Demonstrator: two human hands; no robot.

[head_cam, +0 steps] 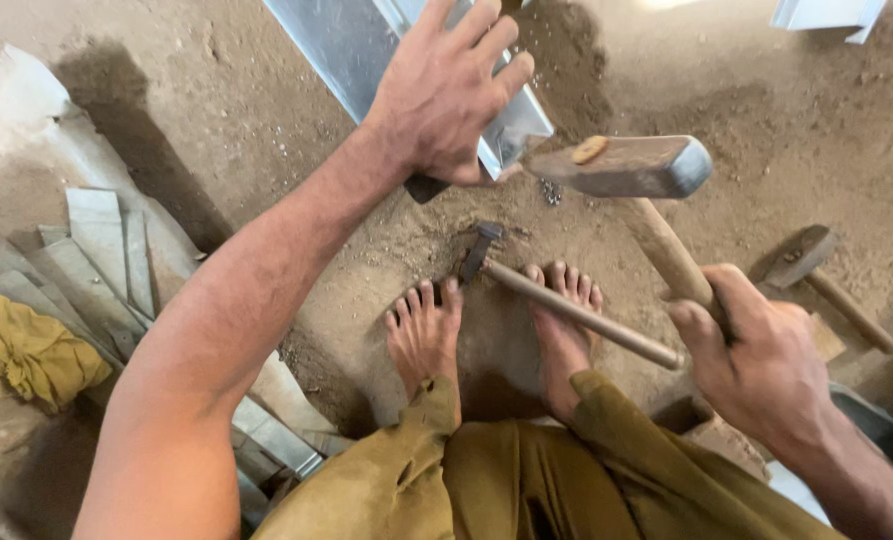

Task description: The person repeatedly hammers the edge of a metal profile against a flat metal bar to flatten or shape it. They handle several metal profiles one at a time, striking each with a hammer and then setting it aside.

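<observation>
My left hand (447, 90) presses down on the near end of a shiny folded sheet-metal piece (352, 45) that runs away to the upper left. My right hand (757, 365) grips the wooden handle of a heavy hammer (627, 165), whose steel head hangs raised just right of the metal's end. Under my left palm a dark tool or block (427, 188) shows at the metal's edge; what it is stays unclear. My two bare feet (427, 335) rest on the sandy ground below.
A smaller hammer (567, 305) lies across the ground by my toes. Another hammer (817, 270) lies at the right. Cut metal strips (107, 255) and a yellow rag (32, 355) sit at the left. More sheet metal (827, 15) shows at the top right.
</observation>
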